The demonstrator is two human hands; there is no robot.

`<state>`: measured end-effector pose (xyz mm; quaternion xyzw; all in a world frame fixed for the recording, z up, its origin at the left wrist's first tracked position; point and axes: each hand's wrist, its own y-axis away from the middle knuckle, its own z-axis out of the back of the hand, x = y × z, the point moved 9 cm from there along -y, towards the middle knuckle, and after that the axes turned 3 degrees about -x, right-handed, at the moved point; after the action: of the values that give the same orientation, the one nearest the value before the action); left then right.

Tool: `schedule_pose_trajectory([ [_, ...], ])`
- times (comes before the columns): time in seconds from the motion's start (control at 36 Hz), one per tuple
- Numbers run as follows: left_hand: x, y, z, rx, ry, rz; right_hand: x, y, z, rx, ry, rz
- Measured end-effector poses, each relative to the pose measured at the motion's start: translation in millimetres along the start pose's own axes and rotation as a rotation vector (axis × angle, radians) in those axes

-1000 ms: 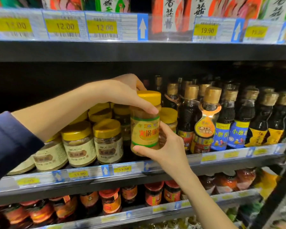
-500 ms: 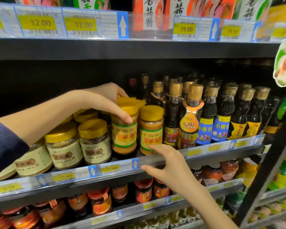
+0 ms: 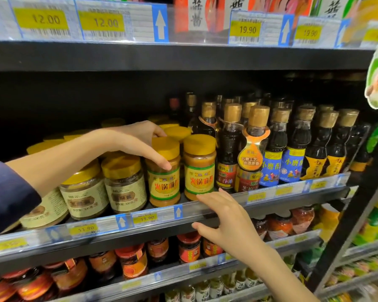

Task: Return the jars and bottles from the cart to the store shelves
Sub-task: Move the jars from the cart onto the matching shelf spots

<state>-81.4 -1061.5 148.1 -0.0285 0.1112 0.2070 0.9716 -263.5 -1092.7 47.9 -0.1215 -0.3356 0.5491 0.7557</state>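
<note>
Fingers, near: the right hand (image 3: 231, 227) is spread wide and holds nothing; its fingertips (image 3: 207, 199) lie at the clear price rail (image 3: 148, 217) of the shelf (image 3: 118, 238); whether they press the rail I cannot tell
Fingers, beyond: the left hand (image 3: 135, 138) drapes over the yellow lid of the sauce jar (image 3: 164, 188); the thumb runs down the front shoulder and the other fingers curl behind the lid, so it holds the jar by its top
Sauce jar: upright in the front row of the shelf, base behind the rail, label facing out; the twin jar (image 3: 200, 168) stands just beside it on the right; wider brown-labelled jars (image 3: 124, 186) stand on its left
Further right: dark bottles (image 3: 229, 149) with gold caps stand in ranks, the nearest just beside the twin jar
Behind: more yellow lids (image 3: 177, 132) show in the row at the back; the far depth of the shelf is too dark to read
Step in hand: by my judgement, the setting-down of this jar among its own kind; it looks seated, with only the release left
Next move: it calls for easing the left fingers off and lifting straight up, so the lid is not dragged and the neighbours are not knocked; then a turn to the cart, which is out of view, for the next jar or bottle
</note>
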Motion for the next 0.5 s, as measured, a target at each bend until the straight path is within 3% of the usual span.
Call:
schedule_pose_trajectory([
  [0.5, -8, 6, 3, -0.038, -0.194, -0.017, -7, 5, -12, -0.023, 0.040, 0.001],
])
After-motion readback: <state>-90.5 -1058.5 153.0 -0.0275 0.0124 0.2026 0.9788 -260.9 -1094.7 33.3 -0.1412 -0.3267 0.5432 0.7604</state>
